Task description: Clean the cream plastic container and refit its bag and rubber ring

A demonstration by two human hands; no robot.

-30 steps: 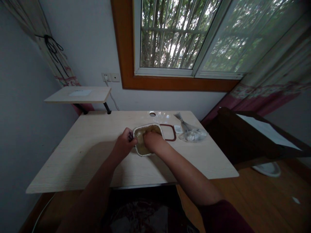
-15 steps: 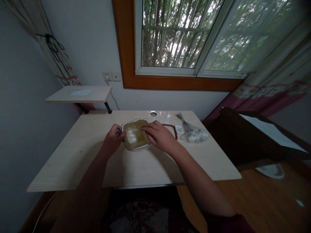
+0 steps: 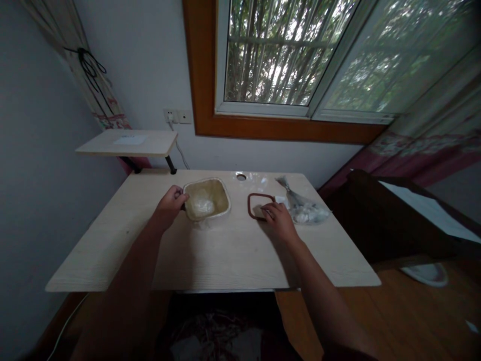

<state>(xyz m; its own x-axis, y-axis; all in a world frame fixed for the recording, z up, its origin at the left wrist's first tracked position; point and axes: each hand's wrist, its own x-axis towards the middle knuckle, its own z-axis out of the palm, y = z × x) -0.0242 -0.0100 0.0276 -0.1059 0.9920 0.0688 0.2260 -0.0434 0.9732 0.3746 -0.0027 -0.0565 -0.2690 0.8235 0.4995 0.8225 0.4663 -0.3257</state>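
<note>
basket (image 3: 206,202): glossy inside, perhaps plastic-lined; bag (image 3: 308,213): thin clear plastic; desk (image 3: 233,255): smooth wood-grain

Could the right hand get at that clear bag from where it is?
Probably yes: the right hand is just left of the clear bag, with nothing tall between them, though its fingers are at the brown frame.

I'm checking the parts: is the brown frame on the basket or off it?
Off: the brown frame is to the right of the basket, with tabletop showing between them.
</note>
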